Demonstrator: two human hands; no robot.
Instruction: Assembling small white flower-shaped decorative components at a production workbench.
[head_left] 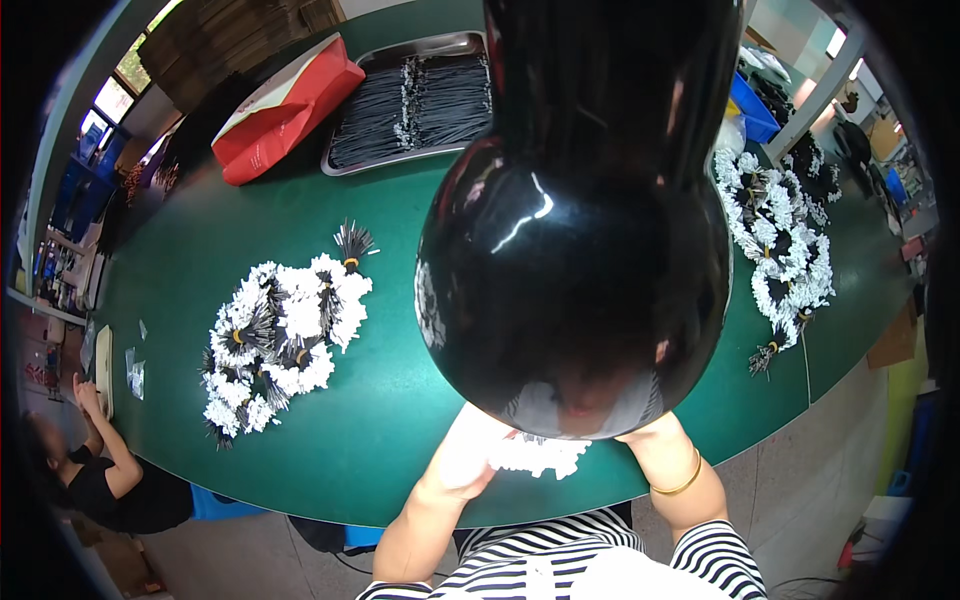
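A large glossy black lamp shade hangs over the table's middle and covers most of what lies between my hands. Below its rim shows my left hand, brightly lit, its fingers largely hidden. Against its inner side is a cluster of white connectors; whether the hand grips it is hidden. Only the wrist and heel of my right hand come out from under the shade, with a gold bangle on that wrist. Its fingers are out of sight.
On the green table, banded bundles of black wires with white connectors lie left, and more bundles right. A metal tray of dark wires stands at the back beside a red bag. Another person sits far left.
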